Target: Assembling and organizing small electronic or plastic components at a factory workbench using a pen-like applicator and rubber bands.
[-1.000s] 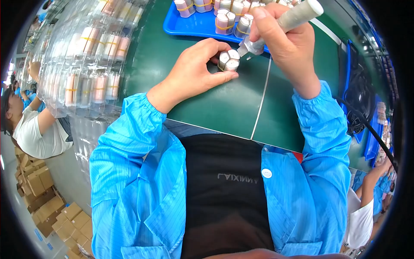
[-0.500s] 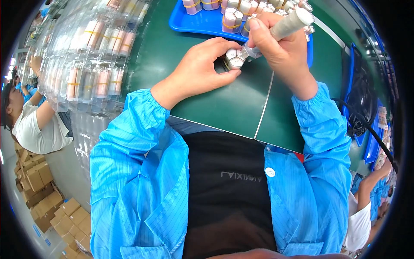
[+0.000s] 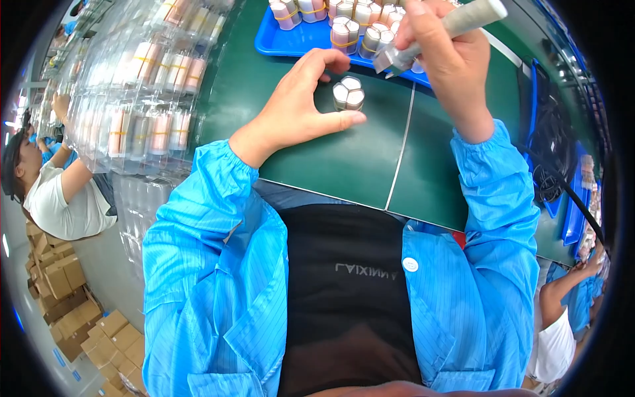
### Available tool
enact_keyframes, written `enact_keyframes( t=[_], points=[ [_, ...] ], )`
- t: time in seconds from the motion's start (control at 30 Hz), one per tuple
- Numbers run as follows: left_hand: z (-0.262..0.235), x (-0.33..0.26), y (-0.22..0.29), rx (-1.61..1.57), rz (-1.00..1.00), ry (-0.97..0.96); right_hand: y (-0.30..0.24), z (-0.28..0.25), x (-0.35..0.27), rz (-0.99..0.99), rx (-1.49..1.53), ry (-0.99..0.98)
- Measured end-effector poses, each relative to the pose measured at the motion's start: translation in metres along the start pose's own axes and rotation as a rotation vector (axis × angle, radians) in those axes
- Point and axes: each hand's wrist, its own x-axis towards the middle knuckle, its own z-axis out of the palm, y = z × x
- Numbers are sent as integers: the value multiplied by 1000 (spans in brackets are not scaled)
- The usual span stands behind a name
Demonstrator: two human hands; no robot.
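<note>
A small upright bundle of three white-ended cylinders (image 3: 348,94), much like battery cells, stands on the green table. My left hand (image 3: 301,106) curves around its left side, open, thumb and fingers apart and clear of the bundle. My right hand (image 3: 451,63), up and to the right, is closed around a thick pen-like tool (image 3: 473,16) with a whitish handle. The tool's flat, pale tip points down and left, off the bundle, in front of a blue tray (image 3: 284,45). More banded bundles (image 3: 344,36) fill this tray, partly hidden by my right hand.
Clear plastic trays (image 3: 135,99) holding pink and grey banded cylinders are stacked at the left. Black cable (image 3: 549,188) and further blue trays lie at the right. Another person (image 3: 63,192) works at far left, another (image 3: 555,317) at lower right. Cardboard boxes (image 3: 66,274) stand on the floor.
The tool in my right hand has lifted off the bundle and moved up and right. My left hand has let go of the bundle, which now stands free on the table.
</note>
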Motion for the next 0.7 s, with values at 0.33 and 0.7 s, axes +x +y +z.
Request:
enact_keyframes(
  t=[0.33,0.7],
  points=[
    [6,2,-6,-49,20,-29,4,3,-2,-3,-204,-186],
    [7,2,-3,-83,-17,-24,28,2,-9,-25,-331,-187]
  ],
)
